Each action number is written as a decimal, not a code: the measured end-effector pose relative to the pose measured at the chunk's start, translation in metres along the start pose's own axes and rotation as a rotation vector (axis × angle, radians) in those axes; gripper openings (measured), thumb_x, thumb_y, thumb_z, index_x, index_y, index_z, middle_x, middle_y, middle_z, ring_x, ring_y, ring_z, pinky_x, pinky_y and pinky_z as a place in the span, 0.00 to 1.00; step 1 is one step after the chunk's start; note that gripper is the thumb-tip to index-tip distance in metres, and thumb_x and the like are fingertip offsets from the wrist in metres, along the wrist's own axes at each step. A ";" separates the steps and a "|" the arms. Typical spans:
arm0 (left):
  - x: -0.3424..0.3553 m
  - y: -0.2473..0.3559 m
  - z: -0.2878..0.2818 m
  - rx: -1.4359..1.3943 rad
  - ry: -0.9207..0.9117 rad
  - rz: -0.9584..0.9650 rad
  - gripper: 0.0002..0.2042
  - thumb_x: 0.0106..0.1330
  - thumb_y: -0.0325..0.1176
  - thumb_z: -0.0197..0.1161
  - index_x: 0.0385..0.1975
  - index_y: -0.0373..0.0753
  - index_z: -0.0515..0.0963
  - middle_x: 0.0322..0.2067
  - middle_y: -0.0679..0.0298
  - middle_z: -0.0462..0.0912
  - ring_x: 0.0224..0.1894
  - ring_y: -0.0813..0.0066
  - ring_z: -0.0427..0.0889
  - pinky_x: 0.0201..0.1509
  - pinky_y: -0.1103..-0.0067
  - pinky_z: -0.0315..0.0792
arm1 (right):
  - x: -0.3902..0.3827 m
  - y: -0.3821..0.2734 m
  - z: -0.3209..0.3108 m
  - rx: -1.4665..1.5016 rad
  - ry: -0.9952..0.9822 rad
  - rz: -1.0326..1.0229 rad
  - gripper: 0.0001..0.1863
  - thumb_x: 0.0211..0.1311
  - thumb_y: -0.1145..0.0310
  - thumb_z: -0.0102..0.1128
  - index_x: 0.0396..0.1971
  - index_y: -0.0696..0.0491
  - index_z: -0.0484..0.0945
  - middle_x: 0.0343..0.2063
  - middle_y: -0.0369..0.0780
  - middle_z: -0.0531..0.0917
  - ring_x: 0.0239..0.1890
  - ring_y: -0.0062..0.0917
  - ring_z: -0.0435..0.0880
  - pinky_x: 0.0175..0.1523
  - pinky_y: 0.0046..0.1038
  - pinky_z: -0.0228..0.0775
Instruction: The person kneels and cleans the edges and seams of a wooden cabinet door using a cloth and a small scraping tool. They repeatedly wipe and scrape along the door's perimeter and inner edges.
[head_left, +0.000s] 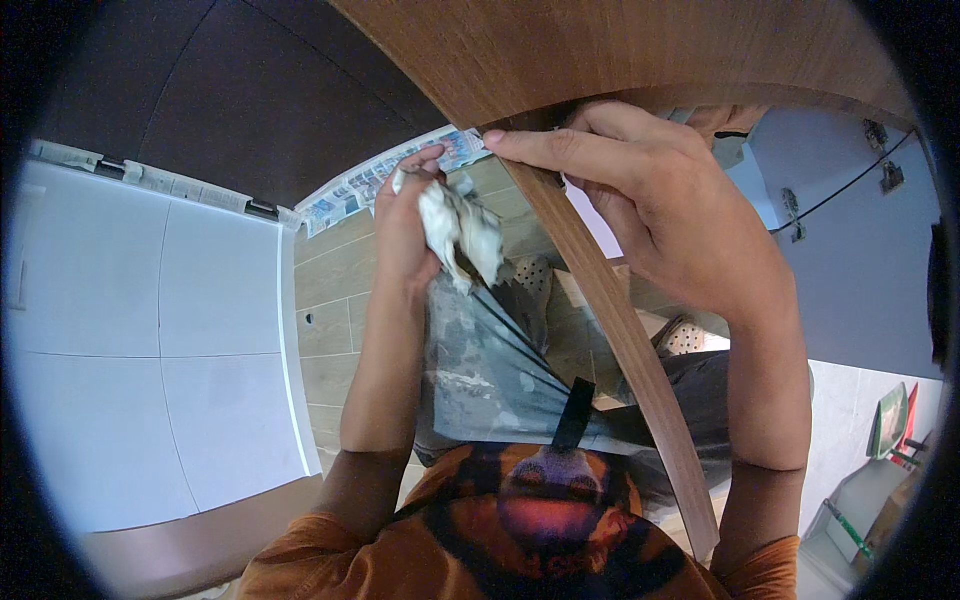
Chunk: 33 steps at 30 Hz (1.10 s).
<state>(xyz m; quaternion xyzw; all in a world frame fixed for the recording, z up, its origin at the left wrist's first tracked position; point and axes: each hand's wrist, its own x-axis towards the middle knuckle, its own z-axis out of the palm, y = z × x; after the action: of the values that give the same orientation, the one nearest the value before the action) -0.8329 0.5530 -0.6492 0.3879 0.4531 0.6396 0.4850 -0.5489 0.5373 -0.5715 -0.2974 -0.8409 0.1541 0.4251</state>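
My left hand [405, 225] is closed around a crumpled, stained white rag [465, 235], raised in front of my lap. My right hand [670, 195] reaches under a brown wood-grain panel [640, 50], with the index finger stretched out. Its fingertip touches the corner where this panel meets a narrow wooden upright [625, 325]. Nothing shows held in the right hand; its other fingers are partly hidden under the panel. The rag is left of the upright, apart from it.
Pale cabinet fronts [150, 330] stand at left. Newspaper strips [345, 200] line the base of a dark panel [230, 90]. Metal hinges [790, 205] sit on the grey-blue surface at right. Below are wood-look floor tiles [335, 270] and my dotted shoes [683, 338].
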 end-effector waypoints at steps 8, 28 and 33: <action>0.010 -0.009 -0.007 -0.182 0.022 -0.130 0.14 0.79 0.32 0.59 0.59 0.35 0.80 0.35 0.66 0.79 0.35 0.78 0.80 0.40 0.78 0.79 | -0.002 0.002 -0.002 -0.026 -0.003 -0.016 0.29 0.64 0.81 0.65 0.64 0.39 0.87 0.34 0.40 0.83 0.34 0.34 0.84 0.41 0.39 0.76; 0.008 -0.009 -0.006 -0.270 0.008 -0.145 0.13 0.77 0.30 0.61 0.56 0.33 0.82 0.34 0.66 0.80 0.35 0.77 0.79 0.41 0.77 0.78 | -0.001 -0.020 -0.004 0.029 -0.068 0.028 0.34 0.61 0.86 0.63 0.66 0.42 0.84 0.37 0.43 0.82 0.38 0.37 0.83 0.45 0.37 0.75; 0.008 -0.009 -0.009 -0.283 0.025 -0.145 0.12 0.77 0.28 0.61 0.54 0.33 0.83 0.33 0.66 0.80 0.34 0.78 0.78 0.39 0.78 0.76 | 0.000 -0.026 -0.005 0.012 -0.084 0.055 0.35 0.60 0.88 0.61 0.66 0.44 0.85 0.37 0.44 0.83 0.38 0.37 0.83 0.45 0.36 0.75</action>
<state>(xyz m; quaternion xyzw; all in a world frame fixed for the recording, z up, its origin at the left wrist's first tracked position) -0.8405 0.5600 -0.6602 0.2740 0.3913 0.6650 0.5741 -0.5541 0.5174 -0.5550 -0.3113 -0.8484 0.1832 0.3869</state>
